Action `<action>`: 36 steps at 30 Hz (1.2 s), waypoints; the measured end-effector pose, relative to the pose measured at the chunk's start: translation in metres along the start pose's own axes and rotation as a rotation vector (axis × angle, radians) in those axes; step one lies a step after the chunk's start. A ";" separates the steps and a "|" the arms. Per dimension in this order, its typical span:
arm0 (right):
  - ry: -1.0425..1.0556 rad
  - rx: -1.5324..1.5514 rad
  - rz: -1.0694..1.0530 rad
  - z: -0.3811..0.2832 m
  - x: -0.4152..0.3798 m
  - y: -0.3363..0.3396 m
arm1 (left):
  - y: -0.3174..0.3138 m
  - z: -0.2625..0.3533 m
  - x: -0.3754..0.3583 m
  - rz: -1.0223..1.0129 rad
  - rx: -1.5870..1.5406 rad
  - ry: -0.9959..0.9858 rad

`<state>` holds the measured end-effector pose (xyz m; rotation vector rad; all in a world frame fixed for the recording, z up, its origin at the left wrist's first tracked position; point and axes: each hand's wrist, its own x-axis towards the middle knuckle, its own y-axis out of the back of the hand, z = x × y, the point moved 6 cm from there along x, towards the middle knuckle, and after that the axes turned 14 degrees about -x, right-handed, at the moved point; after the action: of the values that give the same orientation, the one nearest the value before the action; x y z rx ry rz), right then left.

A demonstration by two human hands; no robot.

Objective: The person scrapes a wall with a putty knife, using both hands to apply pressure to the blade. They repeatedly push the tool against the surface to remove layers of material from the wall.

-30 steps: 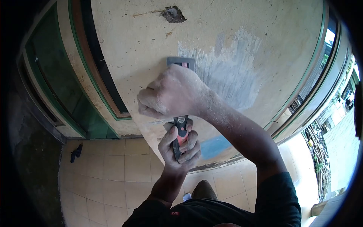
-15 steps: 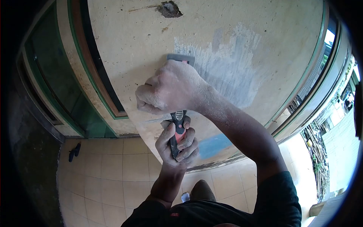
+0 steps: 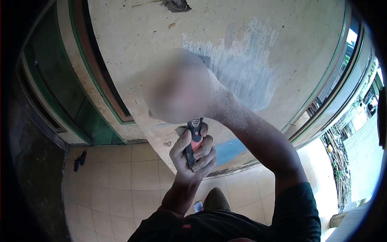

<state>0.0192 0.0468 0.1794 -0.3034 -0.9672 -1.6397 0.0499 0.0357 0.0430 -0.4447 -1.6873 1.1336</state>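
Observation:
My left hand is wrapped around the black-and-red handle of a scraper. Higher up the tool is my right hand, a fist over the section between handle and blade; a round blur hides its fingers now. Pale dust coats both hands and the right forearm. A corner of the grey blade shows past the right hand, against a cream wall. Right of the blade, the wall has a scraped whitish-grey patch with streaky edges. Whether the blade edge touches the wall is hard to see.
A hole breaks the wall at the top, and a blue patch marks its lower part. Green-framed doors stand left. Dark sandals lie on the tiled floor. Window frames line the right side.
Both hands and the scraper have shifted slightly right in view, and the left hand sits a little lower. The wall has moved slightly up in view. The right hand has become blurred.

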 end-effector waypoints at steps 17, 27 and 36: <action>0.004 -0.017 0.073 0.013 -0.001 0.010 | 0.004 -0.002 0.021 -0.042 0.049 0.038; -0.013 -0.006 0.094 0.012 -0.014 0.013 | 0.010 -0.011 0.018 -0.025 0.052 0.043; 0.002 -0.073 0.039 0.013 -0.007 0.008 | 0.002 -0.009 0.020 -0.055 -0.049 0.049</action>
<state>0.0247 0.0605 0.1861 -0.3671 -0.8959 -1.6420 0.0488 0.0550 0.0525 -0.4510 -1.6773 1.0351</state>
